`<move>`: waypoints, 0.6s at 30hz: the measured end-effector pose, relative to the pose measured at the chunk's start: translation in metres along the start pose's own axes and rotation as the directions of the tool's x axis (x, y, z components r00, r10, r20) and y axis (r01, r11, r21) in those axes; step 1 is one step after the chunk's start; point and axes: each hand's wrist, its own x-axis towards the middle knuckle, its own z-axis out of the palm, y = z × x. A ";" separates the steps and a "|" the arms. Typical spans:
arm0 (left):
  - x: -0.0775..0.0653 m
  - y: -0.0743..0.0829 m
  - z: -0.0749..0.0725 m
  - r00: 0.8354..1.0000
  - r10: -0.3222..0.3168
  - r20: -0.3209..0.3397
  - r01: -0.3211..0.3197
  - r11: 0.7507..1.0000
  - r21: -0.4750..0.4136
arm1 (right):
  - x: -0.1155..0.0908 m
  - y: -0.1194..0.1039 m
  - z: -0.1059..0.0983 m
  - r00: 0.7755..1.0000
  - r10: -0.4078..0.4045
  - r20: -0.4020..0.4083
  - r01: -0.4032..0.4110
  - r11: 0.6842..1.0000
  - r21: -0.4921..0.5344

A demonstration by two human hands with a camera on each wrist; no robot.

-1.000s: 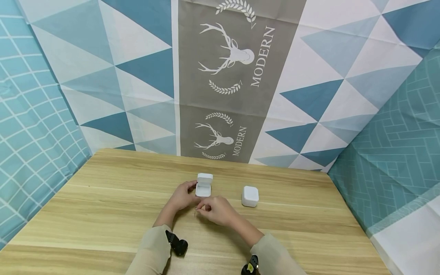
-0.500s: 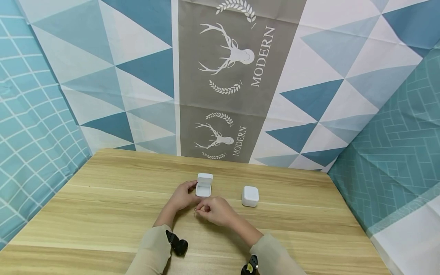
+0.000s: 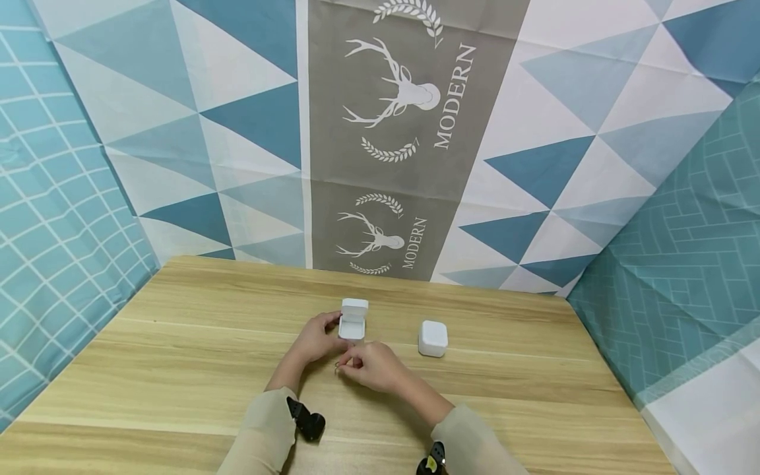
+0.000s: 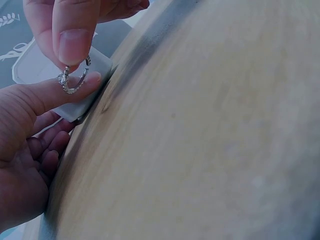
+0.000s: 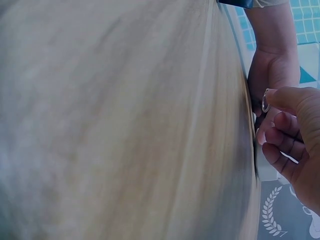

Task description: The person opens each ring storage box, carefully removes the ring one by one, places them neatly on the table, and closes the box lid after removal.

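Now — the right hand (image 3: 373, 365) pinches a studded ring (image 4: 63, 79) just in front of the open white box (image 3: 353, 328), which the left hand (image 3: 316, 338) grips on the bench (image 3: 225, 356) — and a second white box (image 3: 433, 338) sits near, to its right.

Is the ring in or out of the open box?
Out. The right hand pinches the ring; the head view shows it in front of the open box.
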 end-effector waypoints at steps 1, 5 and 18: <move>0.000 0.000 0.000 1.000 -0.001 0.000 0.001 1.000 0.004 | 0.000 0.000 0.000 1.000 0.001 -0.001 -0.001 1.000 -0.005; 0.000 0.000 0.000 1.000 -0.003 -0.003 0.003 1.000 0.015 | 0.000 0.001 0.001 1.000 0.013 0.000 -0.013 1.000 -0.008; 0.001 0.000 0.001 1.000 -0.005 -0.005 0.005 1.000 0.019 | -0.002 0.001 0.001 0.999 0.034 0.029 -0.035 0.999 0.016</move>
